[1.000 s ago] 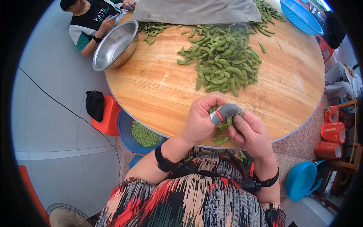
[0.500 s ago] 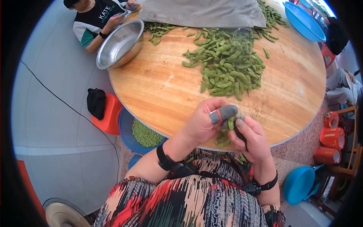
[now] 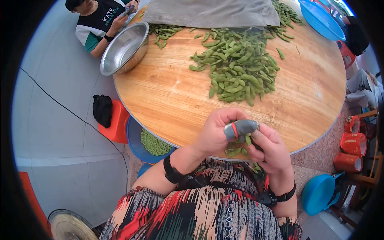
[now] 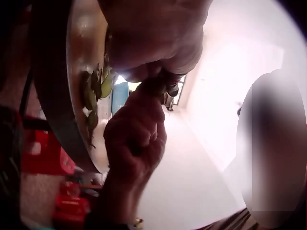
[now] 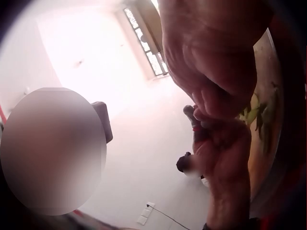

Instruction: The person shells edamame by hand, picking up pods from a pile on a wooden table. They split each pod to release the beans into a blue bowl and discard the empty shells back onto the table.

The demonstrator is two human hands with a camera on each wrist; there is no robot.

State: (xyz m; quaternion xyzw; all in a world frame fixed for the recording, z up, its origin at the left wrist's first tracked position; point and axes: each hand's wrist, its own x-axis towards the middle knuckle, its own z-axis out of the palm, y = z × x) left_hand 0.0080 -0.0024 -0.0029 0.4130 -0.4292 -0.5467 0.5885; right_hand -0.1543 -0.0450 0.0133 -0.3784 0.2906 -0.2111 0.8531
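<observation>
Close over the table's near edge, my left hand (image 3: 216, 130) and right hand (image 3: 275, 149) meet around a green soybean pod (image 3: 248, 139). A grey cover with a red band sits on my left thumb, which presses at the pod's top end. My right thumb and fingers pinch that pod from the other side. Part of it is hidden behind the fingers. Loose pods (image 3: 234, 152) lie below the hands at the table's edge. Beyond is a large heap of soybean pods (image 3: 244, 74). In the left wrist view the fingertips of both hands come together in dark shadow.
The round wooden table (image 3: 160, 100) carries a steel bowl (image 3: 126, 48) at its left edge, a grey cloth (image 3: 212, 14) and a blue basket (image 3: 322, 20) at the back. Shelled beans (image 3: 155, 143) fill a blue basin below left. Another person (image 3: 100, 22) sits at far left, handling something small.
My left thumb, in its grey cover, has shifted over toward the right thumb, and both hands have dropped slightly. The pod between them now shows lower, beneath the left thumb.
</observation>
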